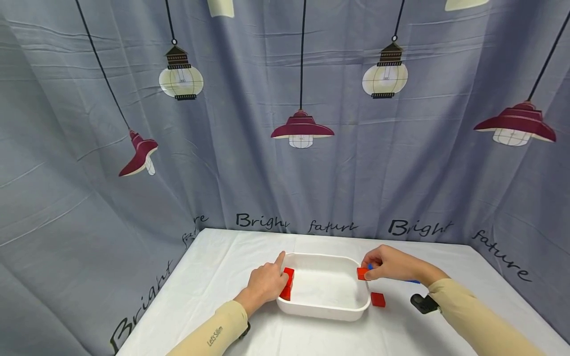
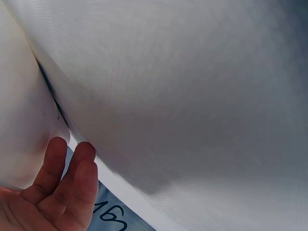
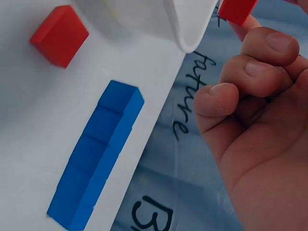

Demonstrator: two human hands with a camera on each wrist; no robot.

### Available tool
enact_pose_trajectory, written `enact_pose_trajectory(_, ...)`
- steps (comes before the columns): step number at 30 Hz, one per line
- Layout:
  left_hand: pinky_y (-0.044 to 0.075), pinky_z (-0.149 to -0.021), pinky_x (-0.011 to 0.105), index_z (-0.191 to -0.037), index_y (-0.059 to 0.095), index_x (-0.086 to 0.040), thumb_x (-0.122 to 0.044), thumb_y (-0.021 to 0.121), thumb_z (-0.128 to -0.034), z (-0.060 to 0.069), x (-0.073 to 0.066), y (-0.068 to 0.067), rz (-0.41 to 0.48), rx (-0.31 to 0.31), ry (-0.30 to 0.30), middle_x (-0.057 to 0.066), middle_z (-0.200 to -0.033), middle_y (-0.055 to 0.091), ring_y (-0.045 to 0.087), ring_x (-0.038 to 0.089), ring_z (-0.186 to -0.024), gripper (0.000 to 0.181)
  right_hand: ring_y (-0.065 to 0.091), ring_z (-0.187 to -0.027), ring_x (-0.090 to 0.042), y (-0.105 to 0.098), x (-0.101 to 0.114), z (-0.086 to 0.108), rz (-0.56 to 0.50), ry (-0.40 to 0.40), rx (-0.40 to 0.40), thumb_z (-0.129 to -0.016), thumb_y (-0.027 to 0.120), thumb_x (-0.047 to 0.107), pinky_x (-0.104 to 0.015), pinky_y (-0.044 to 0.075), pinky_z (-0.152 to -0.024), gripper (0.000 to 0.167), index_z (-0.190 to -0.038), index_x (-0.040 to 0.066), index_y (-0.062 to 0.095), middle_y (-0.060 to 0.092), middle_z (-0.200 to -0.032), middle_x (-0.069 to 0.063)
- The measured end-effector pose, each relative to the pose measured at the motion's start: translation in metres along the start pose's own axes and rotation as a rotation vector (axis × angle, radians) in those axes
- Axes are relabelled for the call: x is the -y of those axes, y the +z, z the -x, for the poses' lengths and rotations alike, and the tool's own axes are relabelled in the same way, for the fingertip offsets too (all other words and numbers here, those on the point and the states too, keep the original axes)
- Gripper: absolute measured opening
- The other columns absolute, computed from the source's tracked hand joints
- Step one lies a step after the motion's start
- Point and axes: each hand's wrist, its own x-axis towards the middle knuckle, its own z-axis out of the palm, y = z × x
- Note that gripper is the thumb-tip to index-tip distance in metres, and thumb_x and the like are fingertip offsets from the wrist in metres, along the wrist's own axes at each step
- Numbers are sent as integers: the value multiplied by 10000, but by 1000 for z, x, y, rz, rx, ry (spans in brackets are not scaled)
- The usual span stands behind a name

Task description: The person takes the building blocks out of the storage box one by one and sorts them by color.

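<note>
A white rectangular tray (image 1: 322, 312) stands on the table with red blocks (image 1: 287, 285) along its inner left end. My left hand (image 1: 265, 283) lies at the tray's left rim, index finger stretched along it and thumb by the red blocks. In the left wrist view several fingers (image 2: 81, 192) extend loosely beside the tray's outer wall. Over the tray's right rim, my right hand (image 1: 388, 263) pinches a red block (image 1: 362, 273) between thumb and fingertips; part of this block (image 3: 237, 8) tops the right wrist view. Its other fingers are curled.
Another red block (image 1: 378, 299) lies on the table just right of the tray. A row of joined blue blocks (image 3: 96, 154) lies near the table's edge, largely hidden behind the right hand in the head view. A grey-blue curtain (image 1: 249, 188) hangs behind the white-covered table (image 1: 231, 247).
</note>
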Motion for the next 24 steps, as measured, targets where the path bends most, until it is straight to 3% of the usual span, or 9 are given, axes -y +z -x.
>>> enact_pose_trajectory(24, 532, -711, 406, -1562, 368, -160, -318, 537, -970, 0, 0, -1, 0, 2, 3, 41, -815, 679, 602, 202, -720, 636, 485, -667, -107, 6, -50, 34, -102, 77, -52, -886, 748, 214, -244, 385, -603, 215, -1036, 66, 701, 460, -703, 25)
